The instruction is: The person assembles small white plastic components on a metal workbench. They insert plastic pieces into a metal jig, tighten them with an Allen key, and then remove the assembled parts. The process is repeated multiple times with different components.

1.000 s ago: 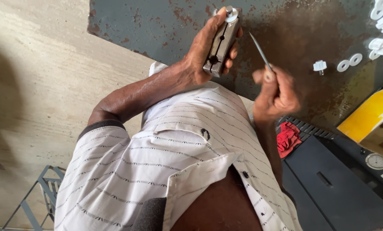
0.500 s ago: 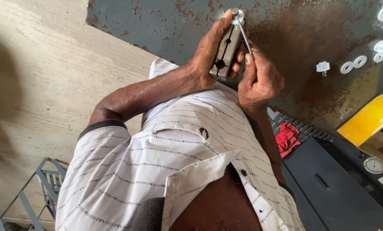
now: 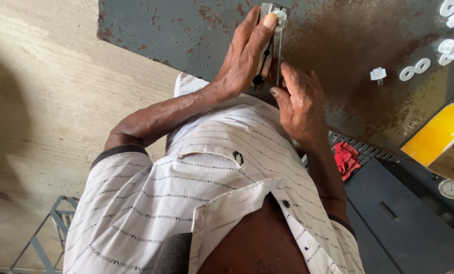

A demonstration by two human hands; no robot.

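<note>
The left hand (image 3: 245,56) is wrapped around a small dark metal part (image 3: 267,53), thumb running up its side to a white plastic piece (image 3: 280,15) at the top end. The part stands roughly upright against the rusty grey-green metal worktop (image 3: 186,30), clamped between thumb and curled fingers. Just beside it, the right hand (image 3: 300,104) is closed on a thin metal tool (image 3: 279,50), probably a screwdriver, whose shaft rises from the fist alongside the part and reaches up to the white piece. The two hands touch or nearly touch at the fingertips, with the part between them.

Further out on the worktop, well apart to the right, lie a white plastic screw fitting (image 3: 378,74) and two white rings (image 3: 414,70), with more white plastic pieces (image 3: 452,30) near the upper corner. A yellow box (image 3: 437,137) sits at the right edge, above a dark case (image 3: 404,218) with a red cloth (image 3: 346,158) beside it. The person wears a white striped shirt (image 3: 186,203).
</note>
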